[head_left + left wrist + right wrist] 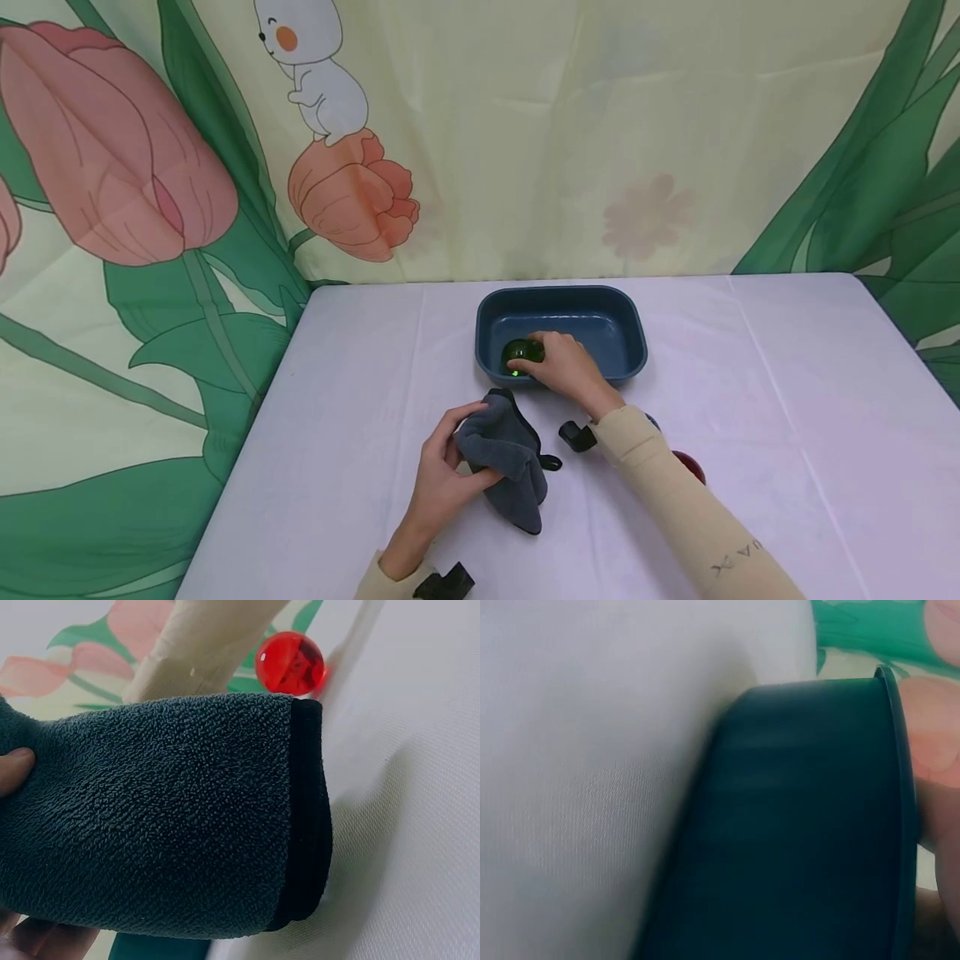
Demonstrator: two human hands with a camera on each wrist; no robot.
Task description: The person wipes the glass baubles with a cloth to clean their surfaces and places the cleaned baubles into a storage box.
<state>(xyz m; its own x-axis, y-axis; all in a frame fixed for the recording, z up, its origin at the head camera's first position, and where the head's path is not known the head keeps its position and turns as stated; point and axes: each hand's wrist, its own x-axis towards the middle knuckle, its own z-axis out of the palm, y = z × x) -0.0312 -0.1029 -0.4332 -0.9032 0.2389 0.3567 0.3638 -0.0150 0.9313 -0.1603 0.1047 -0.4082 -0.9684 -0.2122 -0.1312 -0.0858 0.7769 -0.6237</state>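
Note:
In the head view my right hand (pixel 566 364) reaches into the left part of a dark blue rectangular tray (pixel 636 354). Its thumb and fingers hold a clear green ball (pixel 517 353) down near the tray's front wall. My left hand (pixel 441 482) grips a folded dark grey cloth (pixel 506 454) in front of the tray; the cloth has black edging and a small black hanging loop. The left wrist view shows the fuzzy cloth (pixel 165 817) close up. In the right wrist view the tray's outer wall (pixel 802 817) hides the ball, and parts of the fingers (pixel 934 735) show beyond its rim.
A clear red ball (pixel 289 663) rests on the white tablecloth; in the head view the right sleeve (pixel 675 492) partly covers it. A bit of something blue (pixel 653 421) shows beside that sleeve. Behind the table hangs a printed curtain (pixel 525 167).

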